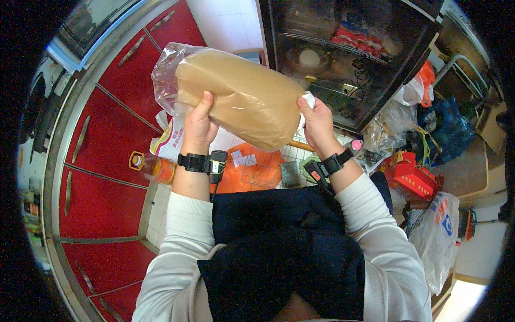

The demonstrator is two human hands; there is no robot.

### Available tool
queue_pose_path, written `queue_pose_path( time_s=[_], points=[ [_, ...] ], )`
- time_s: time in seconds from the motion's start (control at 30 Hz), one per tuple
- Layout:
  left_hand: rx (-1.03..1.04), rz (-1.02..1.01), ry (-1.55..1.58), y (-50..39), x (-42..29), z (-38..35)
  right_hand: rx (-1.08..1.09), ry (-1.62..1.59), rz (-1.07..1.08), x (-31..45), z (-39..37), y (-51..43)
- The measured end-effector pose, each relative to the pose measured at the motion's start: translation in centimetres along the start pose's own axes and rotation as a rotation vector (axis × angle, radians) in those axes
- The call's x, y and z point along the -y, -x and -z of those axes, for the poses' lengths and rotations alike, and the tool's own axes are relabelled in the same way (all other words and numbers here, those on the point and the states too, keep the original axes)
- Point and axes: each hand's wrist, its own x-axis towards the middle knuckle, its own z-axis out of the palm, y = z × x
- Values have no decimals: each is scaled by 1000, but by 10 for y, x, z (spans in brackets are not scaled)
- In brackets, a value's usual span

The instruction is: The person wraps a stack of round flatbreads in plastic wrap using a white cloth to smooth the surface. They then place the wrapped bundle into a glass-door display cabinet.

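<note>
A large tan-brown bundle inside a clear plastic bag (pixel 241 92) is held up in front of me, lying lengthwise between both hands. My left hand (pixel 200 120) grips its lower left side, thumb on top. My right hand (pixel 318 120) grips the right end, where a piece of white paper or cloth (pixel 307 100) shows under the fingers. The bag's loose transparent end (pixel 165 80) sticks out at the upper left. What the bundle contains cannot be told. Beneath it lies an orange plastic bag (pixel 241 177) on the tiled floor.
Red cabinets (pixel 108 124) line the left, with an oil bottle (pixel 155 167) and a white printed bag (pixel 169 141) nearby. A dark glass-fronted cabinet (pixel 322 80) stands ahead. At right are a red box (pixel 414 175), a blue plastic bag (pixel 454 129) and a hanging translucent bag (pixel 434 241).
</note>
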Motion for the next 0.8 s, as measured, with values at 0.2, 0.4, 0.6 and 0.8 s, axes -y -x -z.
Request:
queue_pose_path(
  time_s=[0.2,0.4,0.6,0.8],
  points=[
    [24,-10,3,-3,3,4,-188,-103,-81,-6,11,-12],
    [155,1,-466,10,-13,2,-437,345,202,36,30,-19],
    [485,253,-787,14,-16,-14,411,538,577,51,-30,20],
    [619,296,-858,17,-17,-21,398,794,225,21,-26,9]
  ],
)
